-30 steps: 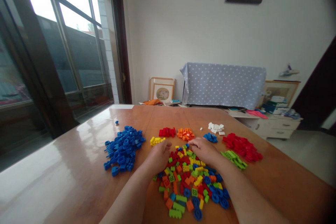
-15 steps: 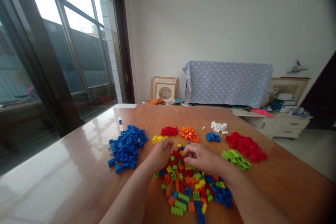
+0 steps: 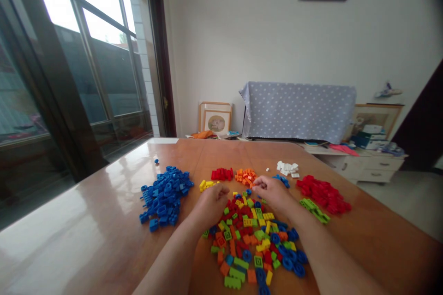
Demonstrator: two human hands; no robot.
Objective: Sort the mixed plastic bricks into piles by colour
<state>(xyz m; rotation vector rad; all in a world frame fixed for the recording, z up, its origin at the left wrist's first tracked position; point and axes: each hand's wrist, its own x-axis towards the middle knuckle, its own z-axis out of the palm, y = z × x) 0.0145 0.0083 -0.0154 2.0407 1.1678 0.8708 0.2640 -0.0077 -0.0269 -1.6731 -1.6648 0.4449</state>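
Observation:
A mixed heap of toy building bricks (image 3: 246, 239) in several colours lies in front of me. My left hand (image 3: 212, 200) hovers at the heap's upper left edge, its fingers curled together; what they hold, if anything, is hidden. My right hand (image 3: 274, 192) is beyond the heap, beside the small pile of orange bricks (image 3: 245, 175). Its thumb and fingers are pinched, with a bit of orange brick showing at the tips. Near my left hand lie yellow bricks (image 3: 206, 185) and a row of red bricks (image 3: 222, 174). My right hand partly covers some blue bricks (image 3: 284, 181).
On the wooden table (image 3: 90, 221), a large blue brick pile (image 3: 168, 198) stands left. At right are a red pile (image 3: 323, 193), lime-green bricks (image 3: 314, 210) and white bricks (image 3: 287, 168). A cloth-covered object (image 3: 299, 110) stands against the wall.
My right hand has moved from over the mixed heap up and away to the orange pile, uncovering bricks in the heap. My left hand has stayed nearly in place.

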